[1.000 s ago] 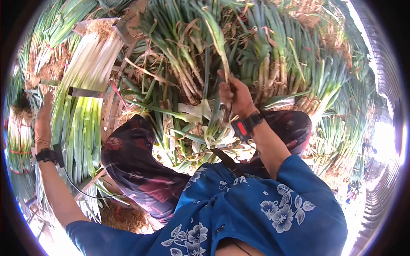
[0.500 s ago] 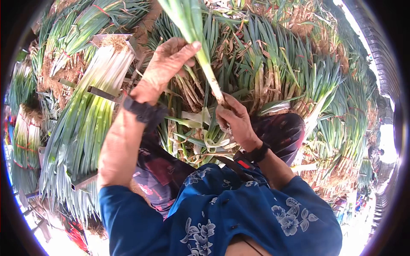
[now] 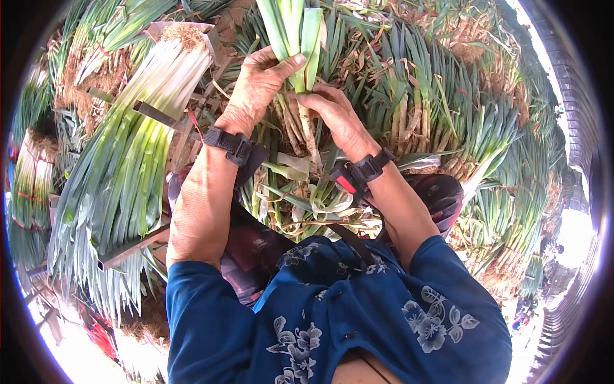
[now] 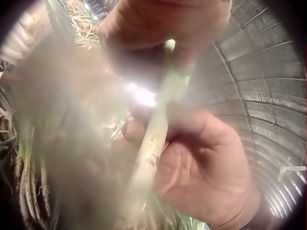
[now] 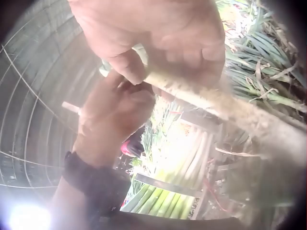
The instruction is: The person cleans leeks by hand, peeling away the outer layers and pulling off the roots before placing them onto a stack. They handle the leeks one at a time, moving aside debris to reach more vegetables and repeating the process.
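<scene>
Both hands are holding one leek at 12 o'clock, high in the head view, its white stem pointing down to about 6 o'clock and its green leaves spreading upward. The left hand is pinching the leaf bases with thumb and fingers; the right hand, at the left hand's 4 o'clock, is gripping just below, with thumb and fingers curled round the upper stem. How hard each one is pressing, I cannot tell. In my judgement, the hands are separating outer leaf from stem. For doing this well, the right hand should be supporting the stem firmly but softly, near the place of parting, because a far grip would be letting it bend or snap. The left thumb should be taking only the loose outer layer, and pulling evenly along the stem, not sideways, otherwise good leaves may be tearing. The neat bundle is lying at 9 to 10 o'clock, so the elbows should be moving carefully near it.
</scene>
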A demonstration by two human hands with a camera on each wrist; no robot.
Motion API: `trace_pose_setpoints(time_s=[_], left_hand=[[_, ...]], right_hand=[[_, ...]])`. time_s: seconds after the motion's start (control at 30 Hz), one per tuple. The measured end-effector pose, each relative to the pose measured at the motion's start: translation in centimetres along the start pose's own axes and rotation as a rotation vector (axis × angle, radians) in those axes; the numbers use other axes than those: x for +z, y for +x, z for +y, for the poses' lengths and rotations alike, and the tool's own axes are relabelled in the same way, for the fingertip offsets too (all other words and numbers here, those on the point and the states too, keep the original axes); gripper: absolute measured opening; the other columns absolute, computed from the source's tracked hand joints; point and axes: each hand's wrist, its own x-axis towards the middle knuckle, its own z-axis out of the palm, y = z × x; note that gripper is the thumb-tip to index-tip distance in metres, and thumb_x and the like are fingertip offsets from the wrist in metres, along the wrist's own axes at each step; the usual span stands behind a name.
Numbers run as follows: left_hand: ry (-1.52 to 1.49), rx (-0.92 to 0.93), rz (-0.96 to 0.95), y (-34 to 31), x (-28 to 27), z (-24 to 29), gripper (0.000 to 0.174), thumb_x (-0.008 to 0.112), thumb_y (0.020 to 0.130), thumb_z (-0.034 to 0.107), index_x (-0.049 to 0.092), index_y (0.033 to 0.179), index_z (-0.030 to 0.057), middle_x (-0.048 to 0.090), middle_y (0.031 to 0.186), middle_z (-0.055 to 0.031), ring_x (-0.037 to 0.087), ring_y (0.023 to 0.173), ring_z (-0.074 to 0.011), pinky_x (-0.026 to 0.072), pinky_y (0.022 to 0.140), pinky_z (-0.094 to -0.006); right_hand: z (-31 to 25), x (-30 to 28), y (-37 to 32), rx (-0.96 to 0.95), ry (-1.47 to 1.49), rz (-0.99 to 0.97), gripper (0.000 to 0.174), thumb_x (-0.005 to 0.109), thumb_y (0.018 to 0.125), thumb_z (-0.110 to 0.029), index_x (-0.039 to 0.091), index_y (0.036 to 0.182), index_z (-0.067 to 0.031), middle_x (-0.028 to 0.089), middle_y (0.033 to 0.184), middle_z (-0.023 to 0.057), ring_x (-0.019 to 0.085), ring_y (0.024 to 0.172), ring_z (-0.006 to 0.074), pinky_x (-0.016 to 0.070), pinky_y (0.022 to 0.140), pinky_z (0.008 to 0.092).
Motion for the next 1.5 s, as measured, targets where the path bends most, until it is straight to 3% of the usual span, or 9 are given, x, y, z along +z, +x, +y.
trace_pose_setpoints(time_s=[0.2, 0.67, 0.8, 1.13, 1.23, 1.37, 1.43, 1.47, 1.5], left_hand=[[0.067, 0.058, -0.035, -0.6, -0.8, 0.0, 0.026, 0.074, 0.085, 0.02, 0.07, 0.103, 0.0031, 0.07, 0.08, -0.0035, 0.057, 0.054, -0.0069, 0.0473, 0.05, -0.0211], [0.105, 0.087, -0.173, -2.2, -1.4, 0.4, 0.022, 0.071, 0.088, 0.02, 0.07, 0.104, 0.0049, 0.069, 0.086, -0.0014, 0.059, 0.069, -0.0072, 0.049, 0.062, -0.0231], [0.07, 0.05, -0.134, -2.6, -2.1, 1.3, 0.022, 0.071, 0.088, 0.02, 0.07, 0.105, 0.0055, 0.069, 0.086, -0.0009, 0.059, 0.07, -0.0079, 0.0491, 0.062, -0.0231], [0.014, 0.121, -0.1, -3.2, -2.9, 1.5, 0.022, 0.073, 0.086, 0.02, 0.07, 0.104, 0.0072, 0.069, 0.086, -0.0001, 0.059, 0.073, -0.0083, 0.0467, 0.068, -0.0238], [0.035, 0.164, -0.063, -3.1, -3.4, 0.9, 0.021, 0.072, 0.086, 0.019, 0.071, 0.105, 0.0088, 0.07, 0.089, 0.0008, 0.06, 0.075, -0.0079, 0.0478, 0.065, -0.0239], [-0.082, 0.156, 0.042, -3.3, -5.2, 1.9, 0.015, 0.068, 0.089, 0.019, 0.07, 0.101, 0.0094, 0.069, 0.086, 0.0, 0.061, 0.073, -0.0087, 0.0468, 0.064, -0.0232], [-0.15, 0.165, 0.074, -3.5, -5.5, 2.8, 0.017, 0.061, 0.094, 0.021, 0.064, 0.105, 0.0085, 0.069, 0.085, -0.0024, 0.065, 0.076, -0.0112, 0.0472, 0.06, -0.0239], [-0.184, 0.202, 0.112, -3.3, -6.3, 3.1, 0.015, 0.06, 0.094, 0.02, 0.062, 0.104, 0.008, 0.069, 0.085, -0.0031, 0.065, 0.075, -0.0115, 0.0469, 0.058, -0.0237], [-0.218, 0.242, 0.15, -3.2, -7.3, 3.5, 0.014, 0.059, 0.095, 0.019, 0.061, 0.103, 0.0075, 0.069, 0.085, -0.0039, 0.065, 0.075, -0.0119, 0.0466, 0.057, -0.0236]], right_hand=[[-0.5, 0.3, -0.2, 0.097, 0.011, -0.112, 0.032, 0.057, 0.09, -0.018, 0.065, 0.115, -0.0003, 0.07, 0.103, 0.009, 0.067, 0.087, 0.0153, 0.0509, 0.081, 0.0284], [-0.4, 1.6, -1.0, 0.133, -0.04, -0.084, 0.034, 0.054, 0.09, -0.016, 0.063, 0.119, 0.0001, 0.069, 0.101, 0.01, 0.068, 0.086, 0.0182, 0.0539, 0.078, 0.0306], [-0.2, 1.7, -1.5, 0.22, 0.342, -0.205, 0.037, 0.058, 0.092, -0.018, 0.058, 0.124, 0.0013, 0.065, 0.114, 0.0073, 0.065, 0.097, 0.0199, 0.0507, 0.087, 0.0352], [0.9, 2.3, -0.8, 0.276, 0.299, -0.101, 0.028, 0.059, 0.092, -0.019, 0.06, 0.113, -0.0006, 0.067, 0.104, 0.0085, 0.065, 0.097, 0.02, 0.0491, 0.086, 0.0339], [2.6, 1.7, -0.6, 0.341, 0.183, -0.096, 0.024, 0.057, 0.092, -0.019, 0.062, 0.11, -0.0037, 0.068, 0.102, 0.0072, 0.065, 0.093, 0.0189, 0.049, 0.085, 0.0324], [9.0, -1.2, -2.7, 0.503, -0.187, 0.112, 0.018, 0.058, 0.088, -0.02, 0.067, 0.097, -0.0067, 0.069, 0.085, 0.0084, 0.067, 0.074, 0.0203, 0.0525, 0.063, 0.0351], [17.7, -8.4, -4.2, -0.369, -1.678, -0.591, 0.014, 0.06, 0.083, -0.018, 0.068, 0.081, -0.0071, 0.065, 0.072, 0.0117, 0.066, 0.071, 0.0256, 0.0515, 0.061, 0.0376], [17.6, -7.7, -8.1, 0.217, -1.618, -0.381, 0.015, 0.063, 0.077, -0.02, 0.07, 0.076, -0.0071, 0.067, 0.074, 0.016, 0.066, 0.07, 0.0364, 0.0541, 0.067, 0.0416], [27.3, -15.4, -11.1, 0.286, -1.429, -0.403, 0.023, 0.062, 0.077, -0.024, 0.073, 0.087, -0.0062, 0.07, 0.081, 0.0131, 0.068, 0.077, 0.0365, 0.055, 0.075, 0.0459]])
